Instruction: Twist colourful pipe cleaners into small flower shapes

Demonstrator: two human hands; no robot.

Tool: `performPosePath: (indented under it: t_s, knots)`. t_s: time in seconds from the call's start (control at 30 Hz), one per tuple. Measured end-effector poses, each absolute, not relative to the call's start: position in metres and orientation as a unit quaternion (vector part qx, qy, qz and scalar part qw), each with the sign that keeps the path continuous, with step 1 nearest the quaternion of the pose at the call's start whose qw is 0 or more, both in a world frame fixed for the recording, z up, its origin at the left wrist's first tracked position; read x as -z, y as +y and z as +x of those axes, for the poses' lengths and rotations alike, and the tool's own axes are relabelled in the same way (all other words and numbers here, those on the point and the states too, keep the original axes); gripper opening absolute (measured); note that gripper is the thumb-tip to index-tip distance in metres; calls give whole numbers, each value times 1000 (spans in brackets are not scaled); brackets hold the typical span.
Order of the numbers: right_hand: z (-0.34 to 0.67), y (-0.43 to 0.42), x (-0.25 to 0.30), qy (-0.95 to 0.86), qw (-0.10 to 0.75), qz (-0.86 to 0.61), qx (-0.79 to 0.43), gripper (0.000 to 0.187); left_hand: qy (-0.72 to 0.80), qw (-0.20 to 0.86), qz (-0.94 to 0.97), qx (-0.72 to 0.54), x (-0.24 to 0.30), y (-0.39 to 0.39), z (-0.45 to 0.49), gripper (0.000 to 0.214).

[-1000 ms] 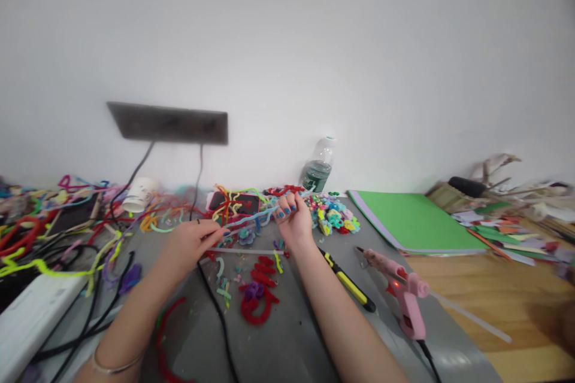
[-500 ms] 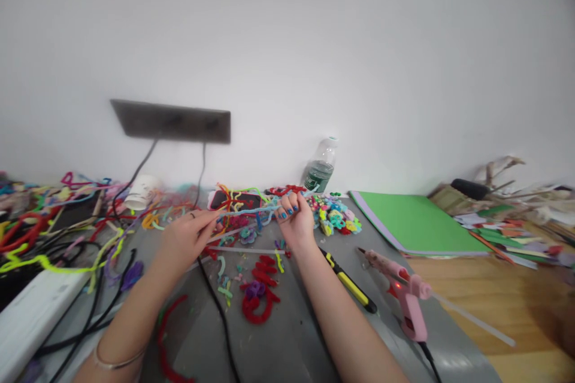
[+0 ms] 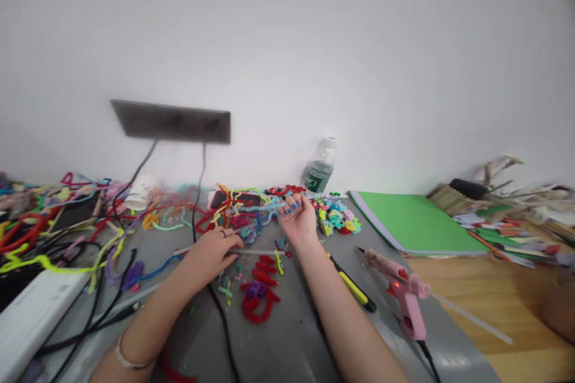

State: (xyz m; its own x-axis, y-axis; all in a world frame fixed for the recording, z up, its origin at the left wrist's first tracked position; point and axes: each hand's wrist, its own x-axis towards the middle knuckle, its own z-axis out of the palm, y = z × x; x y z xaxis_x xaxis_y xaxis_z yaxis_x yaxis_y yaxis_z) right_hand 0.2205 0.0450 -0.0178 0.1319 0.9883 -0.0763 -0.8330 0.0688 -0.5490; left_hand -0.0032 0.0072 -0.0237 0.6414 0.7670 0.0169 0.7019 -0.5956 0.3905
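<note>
Head | light-blue strand point(image 3: 270, 207) | pinched in right hand point(image 3: 298, 220), extending leftward

Grey desk point(image 3: 274, 350), crowded: pink glue gun point(image 3: 409, 296) on the right, yellow-and-black tool point(image 3: 353, 287) beside it, curled red fuzzy piece point(image 3: 268, 299) mid-surface, bottle point(image 3: 318, 175) by the wall, black cable point(image 3: 223, 317) snaking across!

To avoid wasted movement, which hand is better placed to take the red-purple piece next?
The left hand, probably: near the red-purple piece, seemingly free; the right hand seems closed on blue strands.
</note>
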Motion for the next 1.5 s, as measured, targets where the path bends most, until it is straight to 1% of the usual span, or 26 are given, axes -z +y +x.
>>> performPosePath:
  t_s: [0.1, 0.23, 0.33, 0.43, 0.5, 0.57, 0.7, 0.8, 0.93, 1.1, 1.2, 1.37, 1.43, 1.5]
  knots:
    - [220, 44, 16, -130, 717, -224, -647, 42, 407, 166, 890, -118, 22, 8, -3, 21]
    - [221, 44, 14, -79, 733, -192, -647, 45, 420, 162, 866, -217, 13, 8, -11, 16]
    - [222, 45, 14, -66, 746, -167, -641, 46, 456, 153, 827, -293, 7, 7, -18, 24]
    - [223, 45, 15, -54, 749, -155, -642, 46, 482, 115, 784, -375, 3, 5, -21, 32]
    - [223, 46, 16, -52, 751, -152, -640, 46, 498, 104, 770, -385, 1, 5, -23, 34]
    - [223, 46, 16, -45, 753, -151, -639, 46, 516, 110, 776, -345, 0, 6, -25, 33]
    - [224, 46, 16, -36, 756, -151, -636, 46, 562, 138, 794, -187, 4, 13, -32, 23]
    - [224, 47, 18, -50, 758, -158, -631, 44, 570, 146, 801, -109, 9, 18, -36, 18]
    - [225, 47, 21, -93, 757, -167, -625, 41, 597, 128, 790, -51, 12, 18, -32, 13]
    - [225, 47, 22, -82, 755, -158, -632, 42, 578, 105, 809, -36, 17, 13, -20, 17]
    - [225, 47, 22, -73, 755, -156, -633, 42, 564, 146, 810, -61, 18, 12, -19, 18]
    - [226, 47, 21, -63, 754, -161, -634, 40, 560, 272, 767, -152, 8, 13, -33, 21]
    - [227, 45, 20, -56, 740, -163, -650, 41, 547, 327, 739, -220, 1, 11, -39, 21]
    - [227, 44, 19, -72, 709, -161, -683, 41, 506, 402, 702, -301, -7, 7, -40, 28]
